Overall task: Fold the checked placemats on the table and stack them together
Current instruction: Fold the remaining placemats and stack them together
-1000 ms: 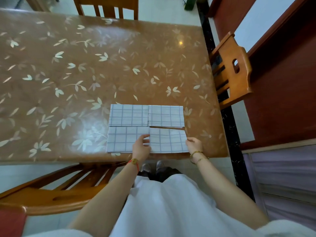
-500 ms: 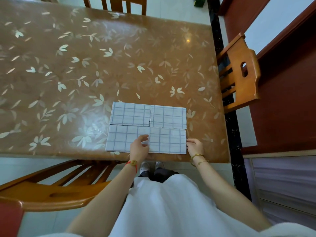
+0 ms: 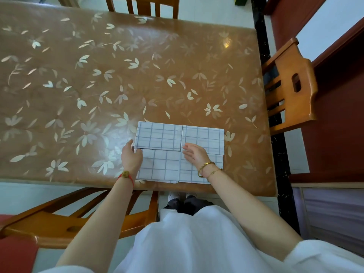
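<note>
Several folded white placemats with a blue check lie edge to edge in a block near the table's front edge. The far left placemat (image 3: 158,136) and the far right placemat (image 3: 204,136) sit behind the near left placemat (image 3: 161,164) and the near right placemat (image 3: 189,172). My left hand (image 3: 131,157) touches the near left corner of the far left placemat, fingers curled at its edge. My right hand (image 3: 194,154) hovers open over the seam between the far right and near right placemats.
The table (image 3: 118,75) has a glossy brown cover with pale leaves. A wooden chair (image 3: 289,85) stands at the right end, another chair (image 3: 141,6) at the far side, and a third chair (image 3: 59,223) at my near left.
Both hands have left the near placemats' front edge and moved forward. The left hand is now at the far left placemat's corner, the right over the middle seam.
</note>
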The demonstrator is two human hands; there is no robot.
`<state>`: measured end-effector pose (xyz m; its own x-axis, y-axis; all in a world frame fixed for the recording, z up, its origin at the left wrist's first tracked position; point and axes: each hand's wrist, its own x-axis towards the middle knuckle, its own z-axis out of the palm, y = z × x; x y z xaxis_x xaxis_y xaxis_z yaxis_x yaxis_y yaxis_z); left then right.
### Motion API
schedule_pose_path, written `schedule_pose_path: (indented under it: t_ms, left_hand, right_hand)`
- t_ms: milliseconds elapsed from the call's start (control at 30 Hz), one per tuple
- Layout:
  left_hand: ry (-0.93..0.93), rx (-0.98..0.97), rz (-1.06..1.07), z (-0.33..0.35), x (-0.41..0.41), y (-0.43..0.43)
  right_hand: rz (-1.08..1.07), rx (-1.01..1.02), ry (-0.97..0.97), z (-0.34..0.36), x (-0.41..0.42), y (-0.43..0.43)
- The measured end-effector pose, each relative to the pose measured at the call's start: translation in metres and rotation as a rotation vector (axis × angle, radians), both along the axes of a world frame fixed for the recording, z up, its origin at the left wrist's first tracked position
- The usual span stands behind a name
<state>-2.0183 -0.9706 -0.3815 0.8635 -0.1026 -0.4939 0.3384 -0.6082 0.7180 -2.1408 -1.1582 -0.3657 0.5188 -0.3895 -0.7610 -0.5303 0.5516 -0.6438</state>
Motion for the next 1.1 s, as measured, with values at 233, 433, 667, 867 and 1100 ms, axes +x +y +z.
schedule_pose_path:
  t_ms: [233,433,667,867,1100]
  left_hand:
    - [0.119,0.008,-0.054,0.002,0.008,0.0]
    - [0.096,0.018,-0.052,0.005,0.005,0.0]
    - [0.106,0.009,-0.039,0.005,0.005,0.012]
    - [0.088,0.011,-0.058,0.007,-0.007,0.017]
    - [0.067,0.021,-0.066,0.01,-0.016,0.017]
  right_hand:
    - [0.003,-0.013,0.071,0.0,0.014,0.013]
    - [0.012,-0.026,0.06,0.004,0.018,0.013]
    - [0.017,-0.027,0.102,0.001,0.003,0.021]
    - [0.029,-0.065,0.108,-0.003,-0.012,0.027]
    - [-0.039,0.009,0.112,0.002,-0.016,0.035]
